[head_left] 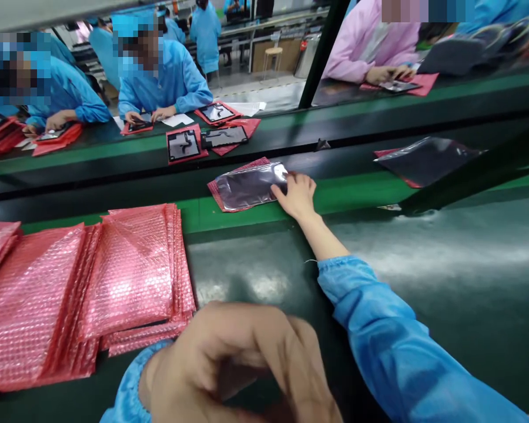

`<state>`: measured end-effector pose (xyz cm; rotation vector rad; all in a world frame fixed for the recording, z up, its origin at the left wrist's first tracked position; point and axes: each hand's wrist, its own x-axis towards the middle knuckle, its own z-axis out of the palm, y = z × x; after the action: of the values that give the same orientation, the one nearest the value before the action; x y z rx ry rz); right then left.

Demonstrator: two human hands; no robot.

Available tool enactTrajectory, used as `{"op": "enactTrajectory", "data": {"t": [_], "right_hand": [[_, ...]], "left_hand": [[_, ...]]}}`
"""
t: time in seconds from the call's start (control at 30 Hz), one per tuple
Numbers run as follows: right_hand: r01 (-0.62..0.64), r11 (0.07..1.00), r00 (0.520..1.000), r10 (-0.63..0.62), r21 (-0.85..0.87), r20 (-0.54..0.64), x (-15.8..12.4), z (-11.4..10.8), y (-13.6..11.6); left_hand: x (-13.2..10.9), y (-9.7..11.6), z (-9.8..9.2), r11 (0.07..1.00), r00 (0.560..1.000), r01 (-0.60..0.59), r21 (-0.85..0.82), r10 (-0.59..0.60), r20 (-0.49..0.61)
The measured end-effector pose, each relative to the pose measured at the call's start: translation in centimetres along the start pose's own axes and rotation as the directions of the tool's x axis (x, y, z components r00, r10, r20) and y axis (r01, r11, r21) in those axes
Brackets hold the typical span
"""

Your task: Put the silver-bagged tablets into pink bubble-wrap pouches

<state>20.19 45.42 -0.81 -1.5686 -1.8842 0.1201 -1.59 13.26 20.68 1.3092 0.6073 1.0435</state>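
My right hand (pixel 298 195) reaches far forward onto the green belt (pixel 357 191) and grips the right edge of a shiny silver bag (pixel 249 185) that lies on a pink bubble pouch. My left hand (pixel 238 361) hovers close to the camera at the bottom, blurred, its fingers curled with nothing visible in them. To its left lies a stack of pink bubble pouches (pixel 127 273).
Another silver bag on a pink pouch (pixel 423 160) lies on the belt at right. Across the belt, people in blue and pink coats handle dark parts on red pouches (pixel 184 145). A black post (pixel 324 53) rises behind the belt. More pink pouches (pixel 22 305) at far left.
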Motion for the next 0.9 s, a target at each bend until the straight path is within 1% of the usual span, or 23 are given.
{"op": "enactTrajectory", "data": {"t": [0.07,0.1,0.13,0.17,0.2,0.23,0.27,0.3,0.33,0.37,0.4,0.43,0.47,0.5,0.53,0.57,0.6,0.63,0.77,0.83,0.9], "right_hand": [[0.147,0.989,0.987,-0.148,0.026,0.056,-1.1,0.4,-2.4],[0.23,0.972,0.967,-0.235,0.054,0.096,-1.8,0.7,-3.6],[0.307,0.947,0.939,-0.317,0.091,0.133,-2.5,1.0,-4.8],[0.369,0.92,0.907,-0.387,0.131,0.165,-3.1,1.3,-5.9],[0.411,0.897,0.88,-0.438,0.165,0.186,-3.6,1.5,-6.8],[0.432,0.883,0.864,-0.464,0.185,0.198,-3.9,1.7,-7.4],[0.437,0.879,0.859,-0.471,0.194,0.202,-4.0,1.8,-7.8],[0.426,0.884,0.866,-0.46,0.191,0.198,-4.0,1.8,-7.7],[0.395,0.901,0.887,-0.425,0.178,0.182,-3.7,1.7,-7.4],[0.34,0.927,0.92,-0.362,0.156,0.151,-3.2,1.5,-6.7],[0.259,0.957,0.956,-0.273,0.128,0.106,-2.7,1.2,-5.7],[0.158,0.983,0.985,-0.164,0.099,0.055,-2.1,0.8,-4.6],[0.046,0.996,0.999,-0.047,0.076,0.009,-1.5,0.5,-3.3],[-0.06,0.996,0.998,0.062,0.063,-0.023,-0.9,0.2,-2.0],[-0.145,0.988,0.989,0.147,0.06,-0.036,-0.3,-0.1,-0.9],[-0.199,0.978,0.979,0.202,0.067,-0.029,0.2,-0.2,0.1],[-0.226,0.971,0.974,0.228,0.083,-0.011,0.6,-0.3,0.8],[-0.228,0.968,0.974,0.228,0.103,0.011,1.0,-0.2,1.3],[-0.153,0.97,0.986,0.138,0.188,0.09,1.9,0.6,1.5],[-0.127,0.961,0.987,0.098,0.248,0.123,2.1,0.9,1.3],[-0.112,0.939,0.987,0.067,0.324,0.147,2.1,1.2,1.3]], "left_hand": [[0.3,0.5,0.4,0.984,0.997,0.0,-0.18,0.014,0.08],[0.6,0.7,0.5,0.97,0.993,0.013,-0.244,0.015,0.113],[1.1,0.6,0.6,0.963,0.991,0.034,-0.269,0.002,0.131],[1.7,0.4,0.6,0.964,0.991,0.058,-0.26,-0.023,0.135],[2.6,-0.2,0.3,0.972,0.992,0.077,-0.221,-0.052,0.117],[3.6,-1.1,-0.2,0.984,0.995,0.084,-0.156,-0.074,0.069],[4.8,-2.5,-0.9,0.995,0.997,0.079,-0.065,-0.081,-0.014],[6.0,-4.2,-1.9,0.996,0.989,0.066,0.055,-0.059,-0.135],[7.2,-6.3,-3.0,0.979,0.962,0.053,0.198,0.003,-0.273],[8.4,-8.5,-4.3,0.935,0.914,0.066,0.348,0.084,-0.398],[9.4,-10.8,-5.7,0.865,0.845,0.105,0.492,0.183,-0.503],[10.2,-13.0,-7.1,0.779,0.774,0.184,0.6,0.261,-0.576],[10.9,-15.0,-8.4,0.703,0.725,0.279,0.654,0.292,-0.623],[11.4,-16.7,-9.6,0.643,0.685,0.366,0.672,0.303,-0.663],[11.9,-18.0,-10.7,0.595,0.654,0.435,0.676,0.308,-0.691],[12.2,-18.9,-11.6,0.562,0.626,0.492,0.665,0.302,-0.718],[12.5,-19.5,-12.4,0.544,0.597,0.536,0.645,0.297,-0.746],[12.9,-19.7,-13.1,0.536,0.565,0.57,0.622,0.293,-0.771],[15.1,-19.1,-15.7,0.566,0.428,0.647,0.511,0.284,-0.858],[16.1,-18.8,-17.0,0.597,0.387,0.653,0.467,0.267,-0.883],[16.6,-18.7,-18.2,0.639,0.354,0.645,0.42,0.237,-0.905]]}}
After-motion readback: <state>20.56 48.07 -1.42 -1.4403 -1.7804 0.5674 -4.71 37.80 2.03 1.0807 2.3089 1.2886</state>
